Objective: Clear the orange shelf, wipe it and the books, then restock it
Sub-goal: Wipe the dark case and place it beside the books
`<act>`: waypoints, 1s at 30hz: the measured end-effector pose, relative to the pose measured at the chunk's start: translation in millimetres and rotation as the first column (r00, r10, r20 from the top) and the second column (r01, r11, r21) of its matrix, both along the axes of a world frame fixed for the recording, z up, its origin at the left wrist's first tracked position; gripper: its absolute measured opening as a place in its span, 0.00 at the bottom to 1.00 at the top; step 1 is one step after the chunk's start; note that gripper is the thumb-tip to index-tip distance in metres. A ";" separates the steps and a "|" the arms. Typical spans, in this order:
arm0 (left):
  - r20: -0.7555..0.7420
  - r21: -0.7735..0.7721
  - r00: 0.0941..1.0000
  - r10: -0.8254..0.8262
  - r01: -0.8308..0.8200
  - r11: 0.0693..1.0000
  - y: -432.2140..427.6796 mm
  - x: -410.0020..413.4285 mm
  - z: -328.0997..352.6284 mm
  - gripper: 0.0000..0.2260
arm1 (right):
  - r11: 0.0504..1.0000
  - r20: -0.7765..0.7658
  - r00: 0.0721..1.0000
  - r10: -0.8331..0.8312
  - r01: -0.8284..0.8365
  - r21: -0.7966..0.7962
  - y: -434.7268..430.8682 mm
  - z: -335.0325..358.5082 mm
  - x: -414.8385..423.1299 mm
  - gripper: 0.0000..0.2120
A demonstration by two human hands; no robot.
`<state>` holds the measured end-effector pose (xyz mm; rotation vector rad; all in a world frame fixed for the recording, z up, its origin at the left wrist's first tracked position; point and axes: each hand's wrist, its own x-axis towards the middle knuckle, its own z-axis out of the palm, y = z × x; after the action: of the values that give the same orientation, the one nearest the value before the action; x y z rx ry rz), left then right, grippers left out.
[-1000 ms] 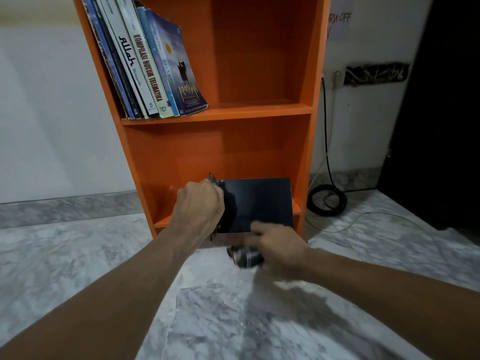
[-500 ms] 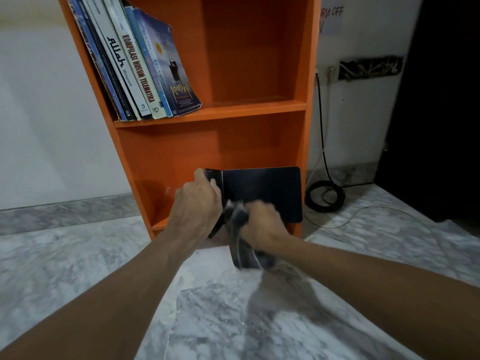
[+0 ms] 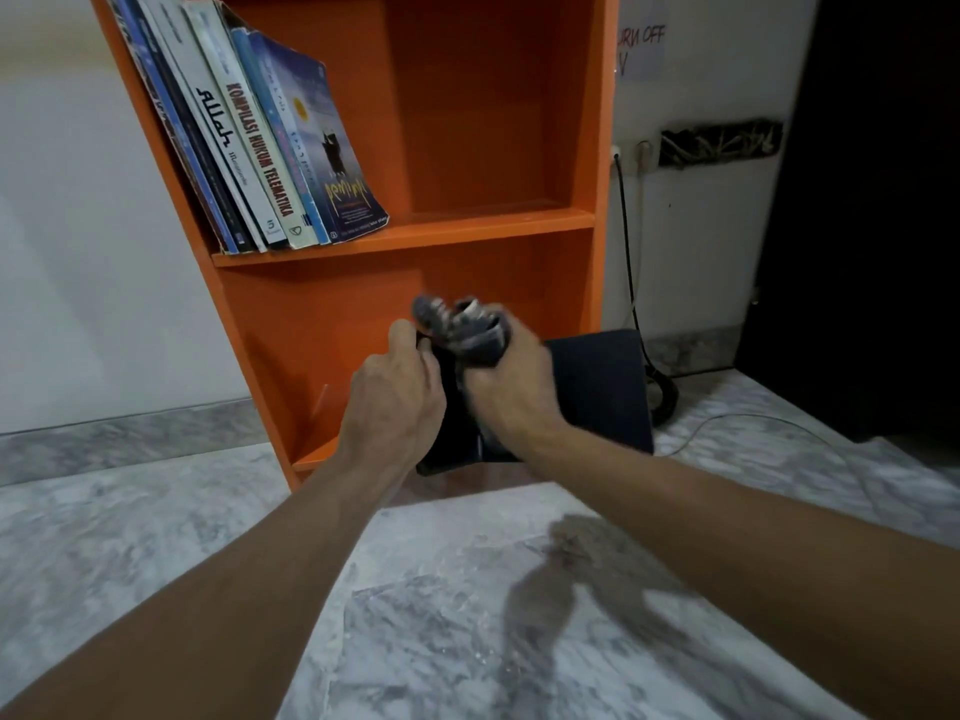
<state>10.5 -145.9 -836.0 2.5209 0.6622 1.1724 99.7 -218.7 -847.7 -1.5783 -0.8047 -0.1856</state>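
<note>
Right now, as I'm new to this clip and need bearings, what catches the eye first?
The bright orange shelf fills the middle, with a row of books leaning on its upper board at the left. In front of its lower bay, the left hand grips a dark book while the right hand holds a grey cloth against it.

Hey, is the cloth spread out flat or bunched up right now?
Bunched up. The right hand grips the grey cloth as a crumpled wad against the dark book.
</note>
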 end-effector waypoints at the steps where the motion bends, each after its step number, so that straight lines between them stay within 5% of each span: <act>1: 0.024 -0.025 1.000 -0.004 0.005 1.000 -0.1 0.5 2.5 0.07 | 0.998 0.052 0.996 0.066 -0.066 0.001 0.1 -12.6 -4.1 0.12; 4: 0.082 0.009 0.995 0.064 -0.065 0.998 11.3 -8.4 4.5 0.08 | 0.935 0.133 0.938 0.321 -0.291 -0.204 -24.5 -59.1 -20.8 0.10; 7: 0.105 0.040 0.989 0.107 -0.111 0.993 22.2 -20.0 3.9 0.09 | 0.763 0.069 0.878 0.474 -0.370 -0.530 -54.1 -81.1 -28.0 0.13; 11: 0.125 0.102 0.989 0.081 -0.094 0.990 20.6 -18.0 3.0 0.10 | 0.957 0.176 0.943 0.283 -0.266 -0.114 -45.2 -39.8 -22.2 0.13; 14: 0.118 0.155 0.991 0.055 -0.073 0.985 13.8 -12.2 2.9 0.10 | 0.997 0.162 0.986 0.044 -0.054 0.057 -21.9 -4.1 -5.0 0.17; 18: 0.154 0.125 0.986 0.066 -0.086 0.988 13.4 -4.7 9.0 0.10 | 0.981 0.244 0.953 0.179 -0.153 -0.122 -20.1 -31.5 -14.7 0.18; 22: 0.146 0.187 0.980 0.132 -0.158 0.970 31.7 -19.0 6.0 0.10 | 0.701 0.169 0.838 0.519 -0.304 -0.645 -60.7 -89.1 -30.8 0.20; 23: 0.139 0.178 0.979 0.150 -0.174 0.969 36.6 -21.6 4.5 0.11 | 0.693 0.138 0.848 0.512 -0.312 -0.650 -67.1 -93.1 -30.9 0.19; 27: 0.044 0.157 0.977 0.210 -0.214 0.964 38.2 -22.3 3.9 0.11 | 0.934 0.136 0.968 0.212 -0.160 -0.320 -58.8 -70.8 -21.8 0.19; 30: 0.001 0.046 0.964 0.266 -0.266 0.963 29.7 -14.3 10.4 0.10 | 0.937 0.085 0.967 0.242 -0.210 -0.278 -47.6 -51.0 -25.1 0.27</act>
<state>-3.8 -116.2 -825.6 2.5306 1.0127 1.2808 74.6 -266.4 -898.7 -1.7219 -1.1351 -0.0017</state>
